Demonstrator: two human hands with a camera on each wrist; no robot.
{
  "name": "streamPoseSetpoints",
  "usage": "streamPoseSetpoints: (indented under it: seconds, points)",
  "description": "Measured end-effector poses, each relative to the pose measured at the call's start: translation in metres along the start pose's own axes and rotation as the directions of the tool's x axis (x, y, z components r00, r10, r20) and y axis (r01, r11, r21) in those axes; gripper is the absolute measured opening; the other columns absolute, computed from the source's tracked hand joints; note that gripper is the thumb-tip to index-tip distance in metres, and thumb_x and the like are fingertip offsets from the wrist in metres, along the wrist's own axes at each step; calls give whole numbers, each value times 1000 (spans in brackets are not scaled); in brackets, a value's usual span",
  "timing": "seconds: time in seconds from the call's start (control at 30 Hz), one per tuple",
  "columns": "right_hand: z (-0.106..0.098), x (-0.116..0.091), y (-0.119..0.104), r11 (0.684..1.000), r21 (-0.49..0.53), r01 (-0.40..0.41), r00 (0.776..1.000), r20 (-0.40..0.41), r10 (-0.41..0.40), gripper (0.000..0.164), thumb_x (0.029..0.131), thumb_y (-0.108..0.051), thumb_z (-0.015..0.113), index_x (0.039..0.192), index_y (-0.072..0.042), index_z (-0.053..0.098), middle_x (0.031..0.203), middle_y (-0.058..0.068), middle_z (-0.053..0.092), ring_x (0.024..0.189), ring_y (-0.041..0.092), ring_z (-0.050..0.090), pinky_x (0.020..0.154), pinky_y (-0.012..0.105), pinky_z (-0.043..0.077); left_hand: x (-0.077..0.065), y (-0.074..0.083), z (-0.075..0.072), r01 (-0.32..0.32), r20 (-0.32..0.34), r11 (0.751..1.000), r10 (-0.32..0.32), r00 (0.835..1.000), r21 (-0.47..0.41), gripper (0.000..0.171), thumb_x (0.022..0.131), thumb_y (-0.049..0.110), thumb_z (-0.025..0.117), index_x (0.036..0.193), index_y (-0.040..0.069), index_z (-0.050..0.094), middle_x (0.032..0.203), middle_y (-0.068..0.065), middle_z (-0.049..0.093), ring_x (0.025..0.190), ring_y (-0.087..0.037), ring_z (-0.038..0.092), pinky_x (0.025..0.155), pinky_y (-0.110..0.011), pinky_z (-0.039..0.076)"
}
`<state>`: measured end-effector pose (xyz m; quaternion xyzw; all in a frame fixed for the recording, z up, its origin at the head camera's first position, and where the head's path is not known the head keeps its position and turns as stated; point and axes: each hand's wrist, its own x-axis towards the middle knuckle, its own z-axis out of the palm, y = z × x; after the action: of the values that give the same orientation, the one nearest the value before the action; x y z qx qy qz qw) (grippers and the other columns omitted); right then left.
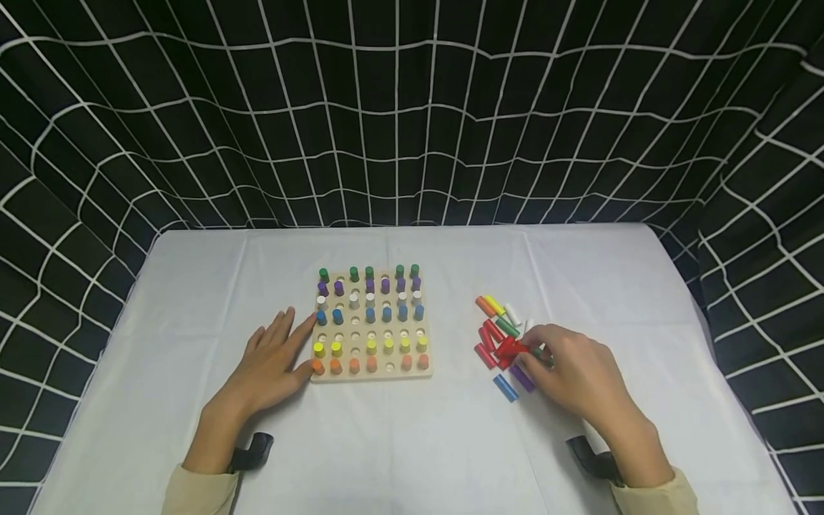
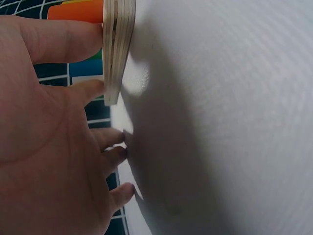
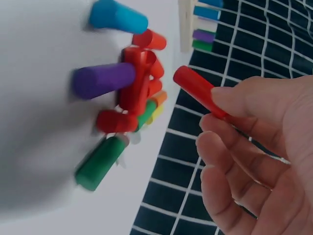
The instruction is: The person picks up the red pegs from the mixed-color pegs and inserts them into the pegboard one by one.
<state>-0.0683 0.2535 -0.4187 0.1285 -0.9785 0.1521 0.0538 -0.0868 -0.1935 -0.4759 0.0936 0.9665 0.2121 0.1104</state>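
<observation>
- Two hands work at the desk (image 1: 412, 450): the left hand (image 1: 267, 365) lies with its fingers spread and nearly straight, its thumb and index finger touching the left edge of a wooden board (image 1: 427, 372) without wrapping round it.
- The right hand (image 1: 573, 365) pinches a red peg (image 3: 198, 89) between thumb and index finger, its other fingers curling loosely below; the peg is held just off the pile, tilted.
- Just beside the right hand lie the loose pegs: several more red ones, a purple peg (image 3: 102, 81), a blue peg (image 1: 505, 388), and green, white, yellow and orange ones, many touching.
- The board stands left of this pile, well apart from it. Upright pegs fill much of it in rows: green at the back, then purple, white and blue, a line of holes, yellow, and orange in front.
- Black straps (image 1: 255, 450) circle both wrists, near beige sleeves (image 1: 201, 490).
- White cloth covers the desk; a dark curtain (image 1: 412, 129) with white grid lines hangs behind it and at both sides.
</observation>
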Motion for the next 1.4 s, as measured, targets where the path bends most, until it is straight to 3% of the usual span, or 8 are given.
streamPoseSetpoints:
  seconds: [0.17, 0.43, 0.67, 0.97, 1.27, 1.4]
  points:
    - [2, 19, -11, 997, 20, 79, 997, -6, -79, 12, 90, -16, 80, 102, -16, 78, 92, 0, 77, 77, 16, 71, 59, 30, 52, 1, 0, -1, -1, -5, 1000, 0, 1000, -5, 75, 99, 36, 57, 168, 17, 32, 177, -24, 13, 165, -45, 14, 134, -68, 13]
    - [12, 47, -42, 978, 26, 205, 979, -6, -205, 13, 90, -15, 77, 103, -16, 76, 89, -4, 72, 69, 9, 52, 58, 25, 43, 0, -2, 2, -26, -48, 999, 27, 999, 22, 75, 97, 34, 60, 166, 14, 36, 174, -22, 28, 164, -45, 22, 132, -69, 19]
    - [24, 69, -71, 949, 53, 311, 950, -22, -310, 12, 91, -15, 78, 103, -19, 76, 94, -7, 76, 84, 14, 72, 66, 35, 58, 2, -3, 3, -64, -59, 998, 64, 996, 4, 76, 96, 31, 62, 165, 11, 36, 170, -20, 37, 162, -42, 27, 134, -65, 19]
    - [33, 98, -110, 927, 89, 364, 928, 46, -369, 10, 94, -27, 80, 100, -20, 76, 93, -8, 75, 80, 12, 68, 66, 33, 57, 4, -8, 3, -78, -60, 997, 77, 995, -8, 76, 96, 31, 63, 165, 14, 37, 170, -18, 38, 161, -42, 30, 133, -64, 23]
    - [52, 121, -141, 909, 146, 390, 904, 128, -408, 16, 98, -26, 73, 111, -17, 76, 99, -6, 76, 82, 10, 65, 69, 31, 57, 6, -8, 1, -91, -66, 996, 90, 994, -4, 77, 96, 32, 64, 166, 14, 36, 169, -16, 40, 159, -41, 34, 132, -62, 26]
    - [58, 126, -150, 896, 152, 417, 890, 134, -436, 12, 97, -24, 75, 107, -18, 77, 100, -7, 76, 83, 9, 66, 67, 29, 56, 5, -8, 1, -85, -60, 996, 85, 995, -5, 76, 97, 32, 64, 166, 14, 36, 170, -16, 39, 160, -41, 33, 133, -62, 26]
